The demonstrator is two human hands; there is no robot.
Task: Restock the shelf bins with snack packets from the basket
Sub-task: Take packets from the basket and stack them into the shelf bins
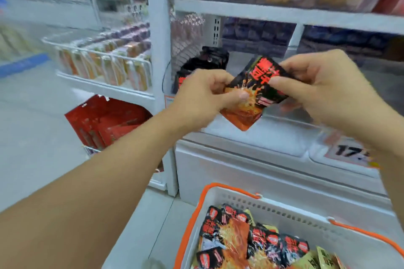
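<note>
Nearest me, the white perforated plastic basket with orange handles [290,217] holds glossy black-and-orange foil snack packets [235,236]. Above it, my left hand [203,96] and right hand [323,91] pinch one crinkled black-and-red foil packet [255,94] between them. Beyond, matching packets [203,63] stand in the clear plastic shelf bin [258,137].

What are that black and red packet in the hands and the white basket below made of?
Packet: looks like thin glossy plastic film, since it creases between the fingers and carries printed colours. Basket: probably hard matte plastic, with moulded slots along its wall.
</note>
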